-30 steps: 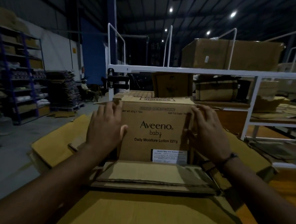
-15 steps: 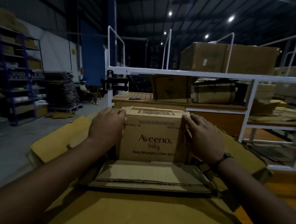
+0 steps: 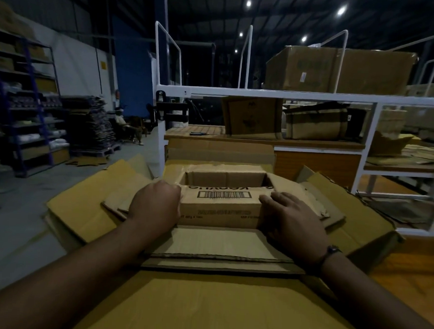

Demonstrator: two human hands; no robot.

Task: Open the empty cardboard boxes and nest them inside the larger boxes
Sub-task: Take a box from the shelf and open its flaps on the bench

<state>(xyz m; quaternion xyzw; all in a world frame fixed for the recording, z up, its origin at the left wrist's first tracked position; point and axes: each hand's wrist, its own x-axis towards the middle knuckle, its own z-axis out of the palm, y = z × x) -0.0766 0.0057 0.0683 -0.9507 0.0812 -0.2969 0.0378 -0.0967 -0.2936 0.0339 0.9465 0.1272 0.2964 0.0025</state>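
Left hand (image 3: 156, 204) is gripping the small box (image 3: 221, 211) at its left corner; right hand (image 3: 292, 217) is pressing flat-fingered, probably seating it squarely in the big box (image 3: 83, 200).

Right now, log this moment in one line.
step: nesting | small box: open, inside larger box | left hand: grips left end | right hand: flat on right end

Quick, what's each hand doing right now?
Left hand: curled, gripping the small box at its left end.
Right hand: open, flat against its right end.
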